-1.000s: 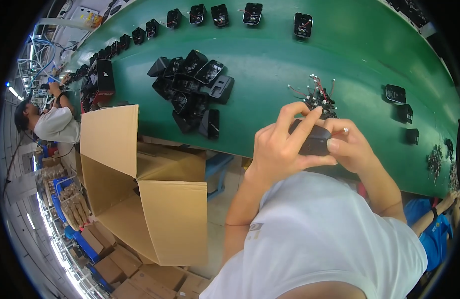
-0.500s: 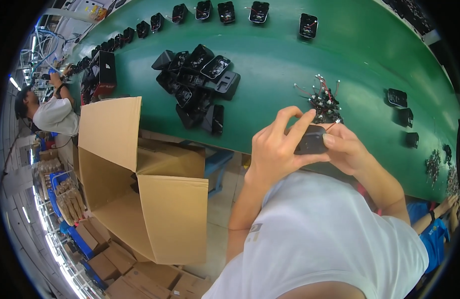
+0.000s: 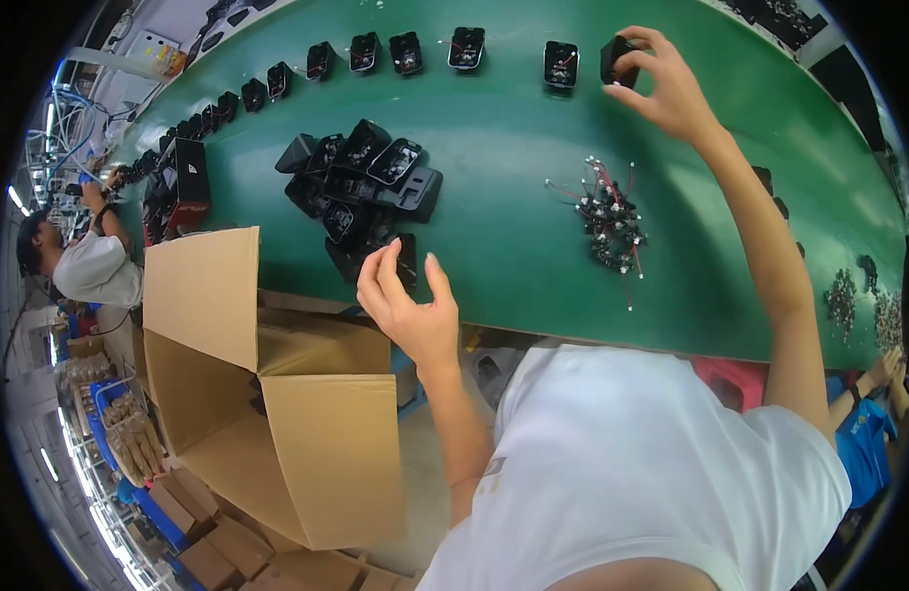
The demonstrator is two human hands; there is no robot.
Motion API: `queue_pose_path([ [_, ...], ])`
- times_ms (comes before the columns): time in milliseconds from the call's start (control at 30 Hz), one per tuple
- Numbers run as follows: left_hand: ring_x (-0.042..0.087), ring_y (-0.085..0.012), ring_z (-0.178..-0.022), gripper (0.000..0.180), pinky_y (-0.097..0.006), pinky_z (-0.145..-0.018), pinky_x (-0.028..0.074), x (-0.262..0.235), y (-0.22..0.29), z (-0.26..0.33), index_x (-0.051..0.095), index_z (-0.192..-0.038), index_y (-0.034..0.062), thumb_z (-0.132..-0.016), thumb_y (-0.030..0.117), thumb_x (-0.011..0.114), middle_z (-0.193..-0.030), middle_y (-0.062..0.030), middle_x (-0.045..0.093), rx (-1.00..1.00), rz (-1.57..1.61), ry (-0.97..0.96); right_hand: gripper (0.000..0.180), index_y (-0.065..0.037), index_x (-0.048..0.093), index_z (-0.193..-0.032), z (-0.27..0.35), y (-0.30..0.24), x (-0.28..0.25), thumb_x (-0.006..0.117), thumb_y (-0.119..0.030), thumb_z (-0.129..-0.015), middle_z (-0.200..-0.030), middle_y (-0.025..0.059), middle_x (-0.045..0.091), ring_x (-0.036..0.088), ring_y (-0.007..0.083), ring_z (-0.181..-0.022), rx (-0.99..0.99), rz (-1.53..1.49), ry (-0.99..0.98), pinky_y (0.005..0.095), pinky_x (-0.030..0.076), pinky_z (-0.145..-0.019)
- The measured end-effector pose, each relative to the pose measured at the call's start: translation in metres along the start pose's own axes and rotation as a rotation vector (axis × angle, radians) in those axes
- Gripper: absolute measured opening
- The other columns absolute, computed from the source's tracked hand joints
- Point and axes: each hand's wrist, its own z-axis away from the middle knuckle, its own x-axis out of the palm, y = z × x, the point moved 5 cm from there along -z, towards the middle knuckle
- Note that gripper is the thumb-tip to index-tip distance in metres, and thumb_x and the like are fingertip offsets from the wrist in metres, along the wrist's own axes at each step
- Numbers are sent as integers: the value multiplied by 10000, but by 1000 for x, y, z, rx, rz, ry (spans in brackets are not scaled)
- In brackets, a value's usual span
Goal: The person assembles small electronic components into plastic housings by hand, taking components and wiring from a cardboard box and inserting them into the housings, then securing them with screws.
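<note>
At the far side of the green table [image 3: 504,236], my right hand [image 3: 666,94] grips a small black plastic housing [image 3: 613,61] between thumb and fingers. It stands just right of the end housing [image 3: 561,65] in a curved row of similar open housings with parts inside. My left hand [image 3: 410,310] is open, fingers apart and holding nothing, at the near edge of a heap of black housings [image 3: 348,185]. Whether its fingertips touch the nearest housing I cannot tell. Between my arms lies a tangle of small black parts with red and black wires [image 3: 612,222].
An open cardboard carton [image 3: 331,458] stands left of me, below the table edge. A black and red box [image 3: 191,177] sits at the table's left end, near a co-worker [image 3: 95,256]. Another person's hands [image 3: 886,369] work at far right, near small-part piles [image 3: 841,300].
My hands have parted. The right carried a black housing away from me to the end of the row; the left let go and moved left to the heap. The view has shifted slightly.
</note>
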Motion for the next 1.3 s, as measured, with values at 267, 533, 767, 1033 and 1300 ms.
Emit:
queue_pose_path([
  [267, 507, -338, -1195, 505, -430, -981, 455, 24, -20, 8, 601, -1211, 72, -755, 112, 813, -1300, -137, 492, -110, 68, -190, 310, -52, 647, -1034, 1, 20, 23, 777, -229, -815, -1381, 124, 510, 540, 358, -1185, -182, 326, -57, 444, 445, -1012],
  [533, 569, -274, -1073, 487, -358, -851, 495, 41, 5, 14, 541, -1124, 48, -739, 90, 837, -1368, -142, 489, -99, 288, -280, 153, -11, 676, -949, 90, -53, -27, 722, -134, -869, -764, 42, 683, 645, 140, -694, 285, -371, -392, 266, 500, -609],
  [767, 628, -325, -991, 341, -352, -718, 530, 63, 46, 15, 521, -932, 30, -723, 2, 790, -1396, -242, 463, -86, 508, -409, 421, -14, 630, -1004, 100, -64, 14, 841, -302, -779, -684, 51, 645, 603, 143, -597, 535, -114, -362, 294, 473, -560],
  [1033, 599, -234, -938, 351, -322, -682, 486, 68, 61, 27, 530, -920, 47, -714, 11, 812, -1363, -212, 501, 107, 512, -370, 232, -35, 538, -893, 96, -57, 17, 744, -69, -795, -893, 38, 584, 579, 134, -782, 557, -495, -317, 298, 509, -661],
  [1300, 612, -219, -933, 373, -310, -689, 497, 72, 57, 20, 545, -984, 37, -719, -4, 805, -1373, -202, 495, 24, 562, -401, 194, -39, 525, -920, 97, -46, 5, 703, -46, -842, -943, 23, 554, 561, 130, -907, 490, -598, -221, 315, 495, -872],
])
